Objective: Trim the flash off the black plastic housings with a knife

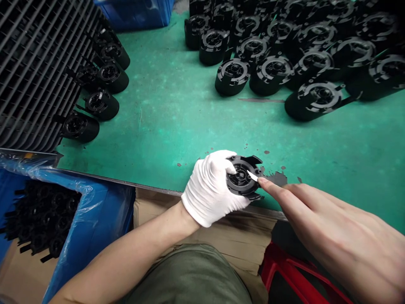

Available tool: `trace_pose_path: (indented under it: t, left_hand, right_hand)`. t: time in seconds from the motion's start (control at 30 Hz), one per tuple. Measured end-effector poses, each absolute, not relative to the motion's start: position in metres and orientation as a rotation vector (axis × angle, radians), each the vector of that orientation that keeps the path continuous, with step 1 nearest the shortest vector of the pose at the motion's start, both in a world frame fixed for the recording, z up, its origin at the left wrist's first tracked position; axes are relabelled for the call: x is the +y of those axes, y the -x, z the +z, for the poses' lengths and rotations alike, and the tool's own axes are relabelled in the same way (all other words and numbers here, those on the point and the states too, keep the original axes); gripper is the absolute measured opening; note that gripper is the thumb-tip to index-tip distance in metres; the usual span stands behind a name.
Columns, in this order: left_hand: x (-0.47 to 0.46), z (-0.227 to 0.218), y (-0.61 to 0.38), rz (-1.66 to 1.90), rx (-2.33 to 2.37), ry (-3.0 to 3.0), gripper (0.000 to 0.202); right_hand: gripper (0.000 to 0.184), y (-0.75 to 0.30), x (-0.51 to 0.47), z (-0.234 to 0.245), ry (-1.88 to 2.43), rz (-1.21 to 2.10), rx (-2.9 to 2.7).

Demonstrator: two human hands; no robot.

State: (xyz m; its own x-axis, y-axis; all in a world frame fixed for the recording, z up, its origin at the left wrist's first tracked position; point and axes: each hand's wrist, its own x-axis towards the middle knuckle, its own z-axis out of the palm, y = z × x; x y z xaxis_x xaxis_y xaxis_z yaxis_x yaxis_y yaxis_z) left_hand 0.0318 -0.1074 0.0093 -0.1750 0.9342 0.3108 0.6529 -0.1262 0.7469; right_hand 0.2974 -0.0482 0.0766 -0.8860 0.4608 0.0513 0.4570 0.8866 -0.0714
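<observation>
In a white glove, my left hand (213, 183) is closed around a round black plastic part (242, 188) at the near edge of the green table. The part's open, ribbed face is turned up, and tabs stick out from its rim. My bare right hand (319, 219) grips a small knife with a pale pointed blade (252, 175); its handle is hidden in the fingers. The blade's tip lies over the part's inner ring, and I cannot tell whether it touches.
Many black cylindrical parts (232, 78) stand at the back right of the green table (164, 114). Several more (103, 103) stand beside a ribbed black stack (38, 71) at left. A blue bin (139, 14) is at the back; a plastic-lined blue bin (91, 215) holds black parts below left.
</observation>
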Motion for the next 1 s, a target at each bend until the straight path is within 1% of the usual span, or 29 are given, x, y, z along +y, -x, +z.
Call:
trace_pose_path:
  t: [0.27, 0.47, 0.63, 0.73, 0.83, 0.9, 0.93, 1.0]
  left_hand:
    - [-0.109, 0.008, -0.029, 1.213, 1.809, -1.823, 0.083]
    - [-0.11, 0.003, -0.028, 1.267, 1.794, -1.873, 0.089]
    - [-0.108, -0.007, -0.023, 1.29, 1.755, -1.915, 0.093]
    - [-0.094, -0.006, -0.006, 1.132, 1.571, -1.947, 0.099]
    - [-0.074, 0.004, 0.014, 0.908, 1.256, -2.045, 0.099]
    - [-0.065, 0.012, 0.019, 0.823, 1.175, -2.106, 0.105]
    - [-0.063, 0.014, 0.019, 0.805, 1.209, -2.124, 0.112]
    - [-0.063, 0.018, 0.012, 0.8, 1.378, -2.12, 0.132]
  right_hand:
    - [0.088, -0.305, -0.033, 0.074, 0.715, 0.134, -3.05]
    - [0.083, -0.297, -0.032, 0.078, 0.694, 0.02, -3.0]
    - [0.065, -0.29, -0.03, 0.08, 0.606, -0.024, -2.955]
    - [0.056, -0.301, -0.029, 0.073, 0.659, 0.1, -2.842]
    - [0.04, -0.314, -0.025, 0.065, 0.911, 0.265, -2.666]
    - [0.034, -0.318, -0.019, 0.063, 1.04, 0.334, -2.589]
    - [0.032, -0.318, -0.016, 0.062, 1.044, 0.364, -2.584]
    - [0.031, -0.317, -0.007, 0.063, 0.975, 0.414, -2.615]
